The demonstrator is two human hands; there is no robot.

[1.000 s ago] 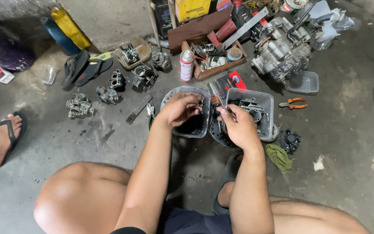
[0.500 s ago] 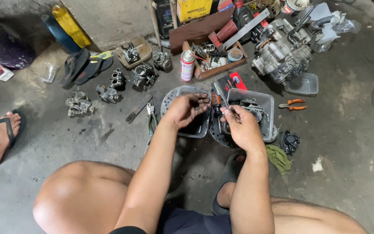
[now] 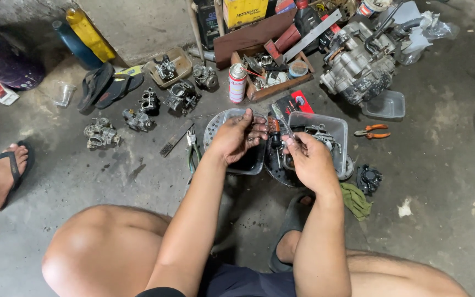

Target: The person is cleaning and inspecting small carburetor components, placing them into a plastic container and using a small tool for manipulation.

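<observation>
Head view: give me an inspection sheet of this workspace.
Surface: stained concrete floor.
Job's things: two clear plastic tubs, one holding dark liquid.
Clutter: carburetors, spray can, orange-handled pliers, engine block, sandals, green rag.
Grippers: left hand over the dark tub; right hand pinches a thin tool.
Cables: nothing seen.
Surroundings: another person's foot.
</observation>
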